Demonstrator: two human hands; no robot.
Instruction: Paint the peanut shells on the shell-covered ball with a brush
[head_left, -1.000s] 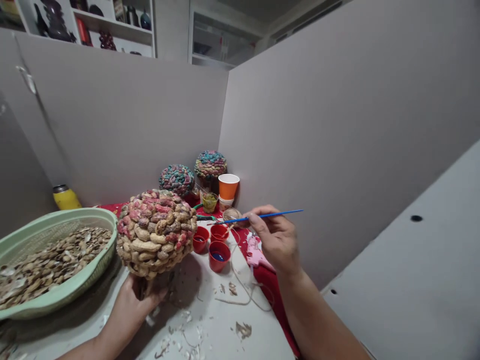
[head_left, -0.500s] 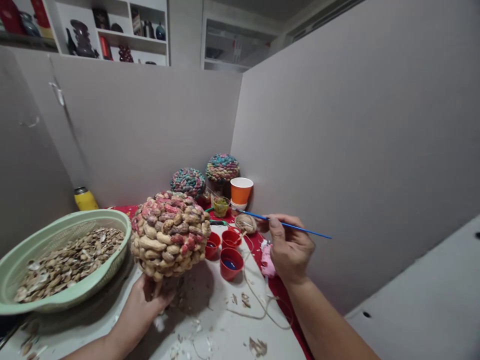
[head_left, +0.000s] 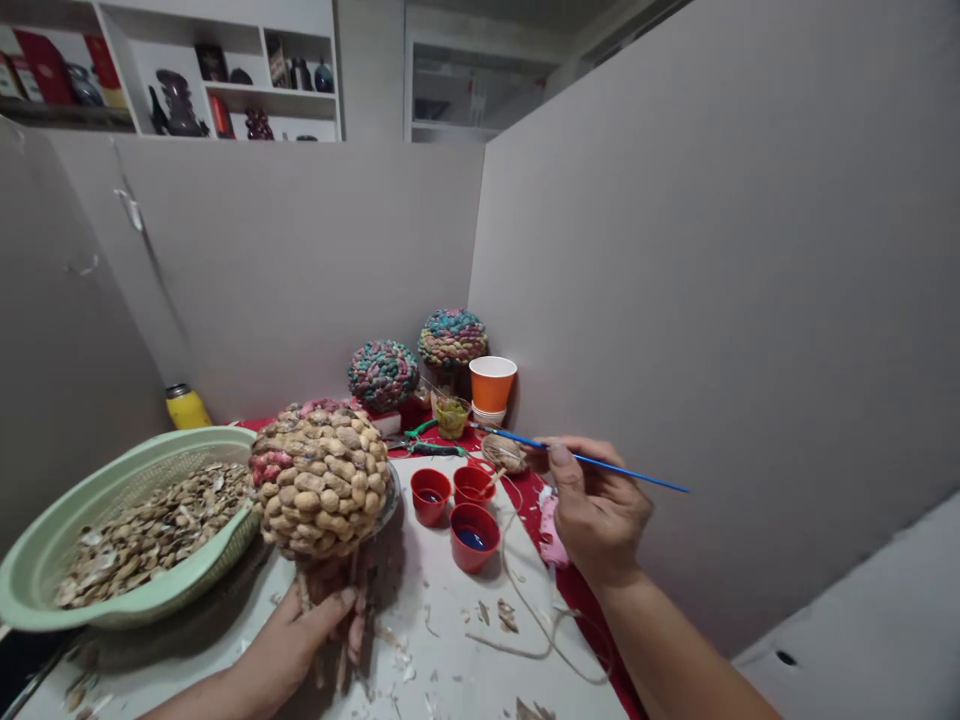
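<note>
My left hand (head_left: 300,630) is closed around the stem under a ball covered in peanuts (head_left: 322,490). Most of the side facing me is plain tan, with pink-red patches at its left and top. Between thumb and fingers of my right hand (head_left: 596,500) is a thin blue paintbrush (head_left: 630,472), its tip pointing left, clear of the ball. Below the brush stand three red cups; the nearest cup (head_left: 475,540) holds dark blue liquid. Behind it are another red cup (head_left: 430,498) with dark liquid and a third cup (head_left: 471,484) with a stick in it.
A green basket (head_left: 225,560) of peanut shells stands left, a yellow bottle (head_left: 186,408) behind it. Two coloured peanut balls, an orange paper cup (head_left: 493,385), green-handled pliers (head_left: 435,449) and a twine ball (head_left: 504,453) lie at the back. Grey partitions enclose the table.
The peanut ball has turned in my left hand, bringing a mostly unpainted side forward and moving the red patches left. The brush stays in my right hand. The view has shifted slightly.
</note>
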